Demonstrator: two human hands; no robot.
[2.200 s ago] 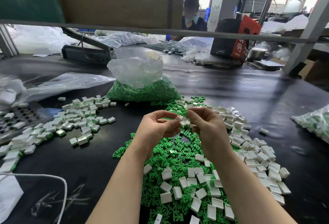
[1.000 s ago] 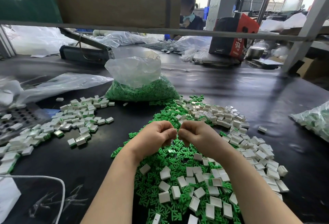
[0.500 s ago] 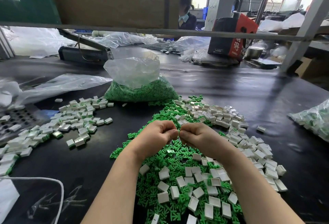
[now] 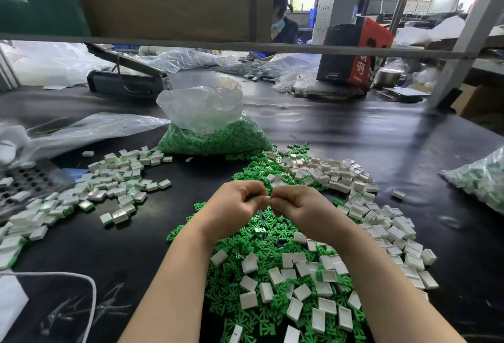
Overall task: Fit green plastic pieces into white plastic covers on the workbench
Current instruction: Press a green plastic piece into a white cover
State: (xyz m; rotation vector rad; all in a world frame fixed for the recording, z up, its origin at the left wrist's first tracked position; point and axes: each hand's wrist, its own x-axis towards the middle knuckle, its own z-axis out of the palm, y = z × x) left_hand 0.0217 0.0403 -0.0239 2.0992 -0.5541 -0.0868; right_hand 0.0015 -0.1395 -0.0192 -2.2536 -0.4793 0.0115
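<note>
At the far left edge of the black table [image 4: 354, 135] sits a dark perforated tray [image 4: 24, 181] with a few white pieces on it, and a white cord [image 4: 81, 280] loops across the near left corner. Next comes a wide scatter of white covers with green showing in them [image 4: 109, 187], spread from the left edge toward the middle. Behind it a flat clear plastic sheet [image 4: 90, 130] lies on the table, and further right stands a clear bag of green pieces [image 4: 212, 135], its top open and crumpled.

In the middle, both hands are raised just above the heap of loose green plastic pieces [image 4: 245, 239]. The left hand [image 4: 234, 206] has its fingers [image 4: 256, 187] curled inward with thumb and fingertips drawn together at the point where it meets the right hand [image 4: 300, 206], whose fingers are curled the same way. The fingertips of the two hands touch or nearly touch; whatever they pinch between them is hidden, so I cannot tell what either hand holds.

Under and to the right of the forearms, empty white plastic covers [image 4: 381, 222] lie mixed over the green heap and trail in a band toward the right. A single white cover [image 4: 398, 194] lies apart beyond that band. At the right edge rests another clear bag of white and green parts [image 4: 480, 179]. Across the table at the back stand a red and black box [image 4: 351, 53] and a metal bowl [image 4: 387, 76], and another person [image 4: 283, 23] sits there.
</note>
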